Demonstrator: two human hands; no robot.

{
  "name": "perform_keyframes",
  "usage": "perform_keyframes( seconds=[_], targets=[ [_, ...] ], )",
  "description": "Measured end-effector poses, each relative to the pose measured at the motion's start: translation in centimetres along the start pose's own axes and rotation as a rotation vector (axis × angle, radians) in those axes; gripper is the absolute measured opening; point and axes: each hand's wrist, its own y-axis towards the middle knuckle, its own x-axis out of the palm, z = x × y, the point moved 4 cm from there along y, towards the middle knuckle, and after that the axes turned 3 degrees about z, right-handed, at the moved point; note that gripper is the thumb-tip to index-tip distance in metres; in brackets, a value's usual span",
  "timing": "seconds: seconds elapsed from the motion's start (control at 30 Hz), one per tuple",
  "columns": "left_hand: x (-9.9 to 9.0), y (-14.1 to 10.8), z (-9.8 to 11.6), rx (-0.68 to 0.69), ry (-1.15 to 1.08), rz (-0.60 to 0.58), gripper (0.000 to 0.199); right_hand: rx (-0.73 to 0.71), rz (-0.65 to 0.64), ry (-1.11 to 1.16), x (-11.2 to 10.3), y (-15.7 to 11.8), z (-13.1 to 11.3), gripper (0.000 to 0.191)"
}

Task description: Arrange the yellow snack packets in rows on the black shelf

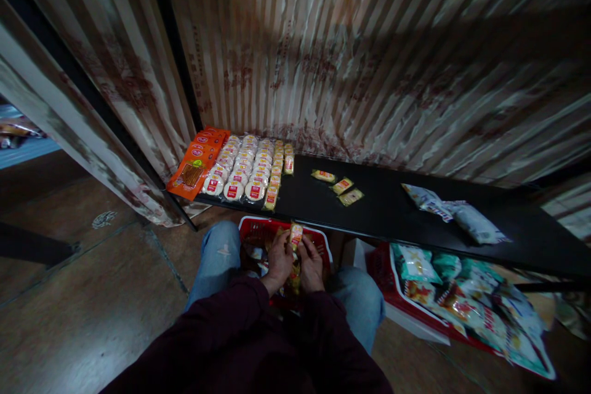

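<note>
At lower centre, the left hand (pixel 279 263), right hand (pixel 312 265) and sleeves (pixel 221 329) hide part of the basket (pixel 245 226); its contents are too dim to tell. Both hands partly cover the packet (pixel 296 235), its print too small to read. At lower right, the shelf (pixel 378 209) hides the back of another basket (pixel 383 274). Blurred goods (pixel 18 126) run off the left edge, the curtain (pixel 295 31) off the top, the sleeves off the bottom.

Below the black shelf's (pixel 378 203) front edge, the left hand (pixel 279 260) and right hand (pixel 312 265) hold a small wrapped snack (pixel 296 234) over a red basket (pixel 252 223). Round white packaged snacks (pixel 234 189) line the shelf's left end, beside an orange pouch (pixel 202 159) at its left edge. Three yellow packets (pixel 342 185) lie loose between; two pale bags (pixel 478 223) lie nearer the right end.
</note>
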Motion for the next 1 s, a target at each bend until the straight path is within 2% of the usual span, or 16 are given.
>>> perform_keyframes(
  seconds=[0.2,0.43,0.63,0.83,1.0],
  targets=[
    [0.4,0.9,0.5,0.044,-0.019,-0.005,0.042,-0.027,-0.041,0.031,0.1,0.8,-1.7,0.051],
    [0.5,2.2,1.8,0.087,-0.035,0.021,0.031,-0.074,-0.099,0.006,0.9,2.0,-3.9,0.053],
    [0.4,3.8,3.0,0.101,0.031,0.043,0.029,-0.123,-0.115,-0.021,1.7,3.9,-4.6,0.05],
    [0.6,5.3,4.2,0.113,0.075,0.034,0.037,-0.155,-0.077,-0.07,2.5,6.0,-4.8,0.05],
    [0.9,6.2,4.4,0.123,0.039,0.035,0.049,-0.16,-0.064,-0.085,3.3,7.7,-5.0,0.051]
  ],
)
